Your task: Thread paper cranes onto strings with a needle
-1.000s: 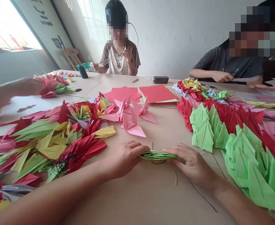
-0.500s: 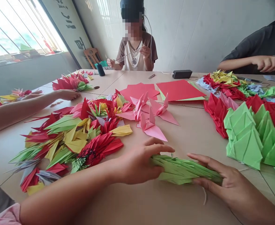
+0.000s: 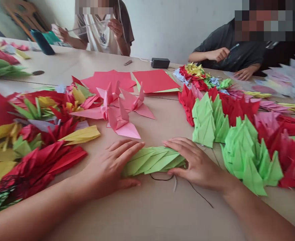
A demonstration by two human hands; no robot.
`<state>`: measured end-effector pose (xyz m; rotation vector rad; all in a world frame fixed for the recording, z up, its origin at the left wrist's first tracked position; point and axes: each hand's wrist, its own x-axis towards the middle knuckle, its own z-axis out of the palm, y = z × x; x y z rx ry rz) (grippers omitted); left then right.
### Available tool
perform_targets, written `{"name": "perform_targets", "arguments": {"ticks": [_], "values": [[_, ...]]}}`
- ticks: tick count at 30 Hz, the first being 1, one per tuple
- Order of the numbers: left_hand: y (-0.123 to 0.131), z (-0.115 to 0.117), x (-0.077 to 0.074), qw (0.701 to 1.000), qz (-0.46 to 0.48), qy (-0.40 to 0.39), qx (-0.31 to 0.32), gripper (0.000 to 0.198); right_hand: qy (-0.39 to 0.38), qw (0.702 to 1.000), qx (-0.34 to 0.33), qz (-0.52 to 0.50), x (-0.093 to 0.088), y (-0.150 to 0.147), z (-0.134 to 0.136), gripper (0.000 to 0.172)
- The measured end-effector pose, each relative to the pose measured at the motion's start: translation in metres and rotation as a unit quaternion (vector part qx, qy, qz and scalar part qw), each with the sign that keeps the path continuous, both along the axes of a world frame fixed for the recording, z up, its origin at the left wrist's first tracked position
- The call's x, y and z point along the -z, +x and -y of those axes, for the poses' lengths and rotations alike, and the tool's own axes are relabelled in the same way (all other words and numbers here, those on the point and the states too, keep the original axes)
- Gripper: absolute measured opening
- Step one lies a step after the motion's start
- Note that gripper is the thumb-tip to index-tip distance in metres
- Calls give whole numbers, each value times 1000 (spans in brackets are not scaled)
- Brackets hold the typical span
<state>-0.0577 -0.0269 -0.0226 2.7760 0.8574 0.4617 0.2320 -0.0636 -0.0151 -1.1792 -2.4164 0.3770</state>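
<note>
A bundle of green folded paper cranes (image 3: 154, 160), packed flat against one another, lies crosswise on the table in front of me. My left hand (image 3: 104, 169) wraps its left end, fingers over the top and thumb on the near side. Around the right end curls my right hand (image 3: 199, 164), thumb low and fingers above. A dark thread (image 3: 201, 194) trails from under the bundle toward me, and a short pale string (image 3: 174, 184) pokes out beside it. Just beyond stand several opened pink paper cranes (image 3: 122, 120).
Loose folded cranes in red, yellow and green (image 3: 44, 140) heap on the left. Rows of green cranes (image 3: 250, 157) and red cranes (image 3: 240, 107) stand at right. Behind lie red paper sheets (image 3: 156, 81) and a black box (image 3: 159, 63). Two people (image 3: 104, 33) sit across the table.
My view has swung right and closer. The green bundle has turned more level, its overlapping folds now facing me. Both hands keep hold of its ends, and the dark thread has come into sight.
</note>
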Motion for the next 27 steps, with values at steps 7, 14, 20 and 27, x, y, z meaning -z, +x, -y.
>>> {"name": "perform_targets", "arguments": {"ticks": [7, 14, 20, 27], "values": [[6, 1, 9, 998, 25, -13, -49, 62, -6, 1000, 11, -27, -7, 2, -3, 68], [6, 1, 9, 995, 39, -42, -77, 58, -44, 996, 62, 36, -20, 26, -7, 69], [7, 2, 12, 997, 42, -31, -64, 60, 23, 997, 31, 69, -27, 7, 2, 74], [8, 4, 12, 996, 46, -50, -65, 61, 77, 996, 3, 36, -10, -11, 6, 32]]}}
